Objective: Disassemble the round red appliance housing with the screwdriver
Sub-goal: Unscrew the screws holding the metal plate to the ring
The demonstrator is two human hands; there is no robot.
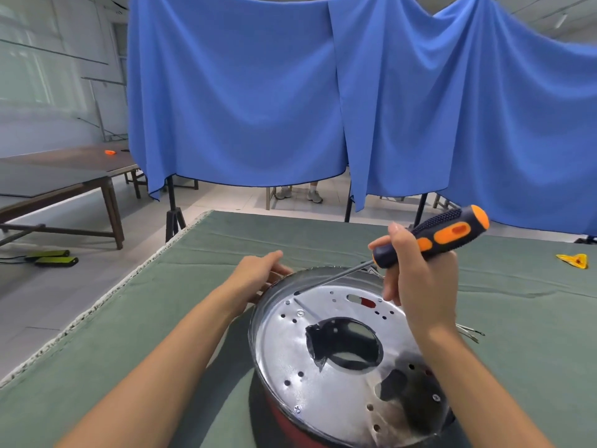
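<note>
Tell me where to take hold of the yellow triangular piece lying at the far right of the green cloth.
Pinch the yellow triangular piece across its wide right end, coming from above. It appears to lie flat on the green cloth, and its left end tapers to a thin point that would likely slip from a grip.

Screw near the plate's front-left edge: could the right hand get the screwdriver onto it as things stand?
Probably yes: the screw lies exposed on the metal plate, with nothing over it; the right hand holds the screwdriver above.

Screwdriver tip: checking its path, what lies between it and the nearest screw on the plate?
Head view: only bare shiny plate lies between screwdriver tip and screw.
</note>
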